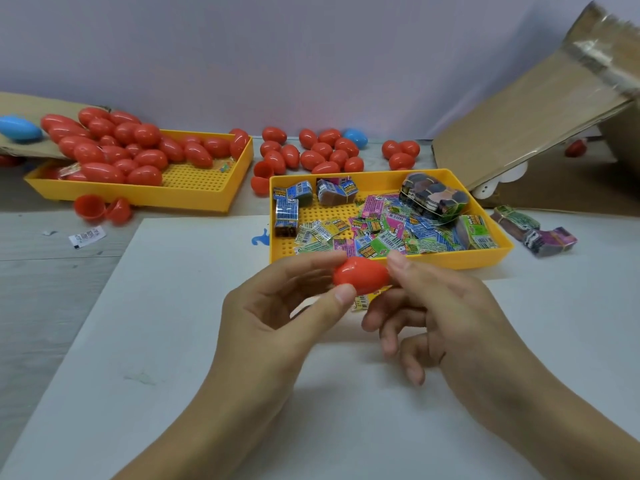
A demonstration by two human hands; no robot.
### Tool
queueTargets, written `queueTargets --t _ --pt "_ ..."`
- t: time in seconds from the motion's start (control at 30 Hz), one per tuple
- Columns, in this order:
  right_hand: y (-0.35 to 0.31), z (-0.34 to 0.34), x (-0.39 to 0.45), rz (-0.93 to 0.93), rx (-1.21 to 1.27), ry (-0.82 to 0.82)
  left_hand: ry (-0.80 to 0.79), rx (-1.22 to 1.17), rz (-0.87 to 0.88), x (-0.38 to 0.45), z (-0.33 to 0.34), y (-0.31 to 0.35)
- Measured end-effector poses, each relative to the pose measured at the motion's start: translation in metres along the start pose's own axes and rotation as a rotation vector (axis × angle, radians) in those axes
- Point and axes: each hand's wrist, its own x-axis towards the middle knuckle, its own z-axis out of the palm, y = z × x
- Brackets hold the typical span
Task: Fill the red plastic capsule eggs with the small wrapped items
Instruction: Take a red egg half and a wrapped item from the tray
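- Far left of the near yellow tray [450,263]: a smooth blue egg [19,127] lies on a flat sheet of brown cardboard.
- Left of and behind that tray: a second yellow tray [194,199] of hard plastic with a perforated grid floor, heaped at its left end with glossy red eggs [114,147].
- Just before that far tray: an opened red capsule [102,209], its two hollow halves side by side.
- Behind the near tray: more closed red eggs [322,152] loose on the table, one blue among them.
- Before the near tray's front rim: the left hand [277,320] pinches a glossy red egg [360,275] between thumb and forefinger.
- The right hand [446,306] holds the same egg's other end with thumb and forefinger, its other fingers loosely curled; a crinkly wrapped item [363,301] shows just under the egg.
- In the near tray: small flat wrapped packets [381,233] in printed foil, and banded bundles.
- Right of the near tray: a tilted cardboard flap [540,109] with shiny tape.
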Motion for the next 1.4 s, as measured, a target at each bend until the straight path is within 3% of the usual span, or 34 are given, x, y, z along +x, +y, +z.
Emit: queueTargets --t 0.13,0.33,0.8,1.03,1.13,1.2,1.33,1.4 --pt "0.003 -0.001 -0.002 -0.064 -0.026 0.001 -0.035 -0.004 -0.018 0.000 0.000 -0.002" --pt "0.010 -0.003 -0.002 -0.160 -0.105 -0.047 0.010 -0.083 -0.260 0.003 0.000 0.006" --pt "0.006 -0.003 0.000 -0.055 -0.021 0.051 -0.031 0.008 -0.016 0.001 -0.002 0.001" --pt "0.011 -0.004 -0.001 -0.127 -0.017 0.043 -0.018 -0.049 -0.159 0.001 -0.002 0.003" --pt "0.013 -0.006 0.001 -0.144 -0.049 0.004 -0.006 -0.023 -0.141 0.001 -0.002 0.003" --pt "0.013 -0.010 0.004 -0.192 -0.147 0.028 0.036 -0.031 -0.092 0.002 -0.002 0.003" --pt "0.017 -0.027 0.011 -0.355 -0.899 0.173 0.106 -0.093 0.003 0.006 -0.004 0.005" --pt "0.020 -0.027 0.012 -0.299 -1.062 0.145 0.104 -0.076 0.037 0.005 -0.005 0.008"
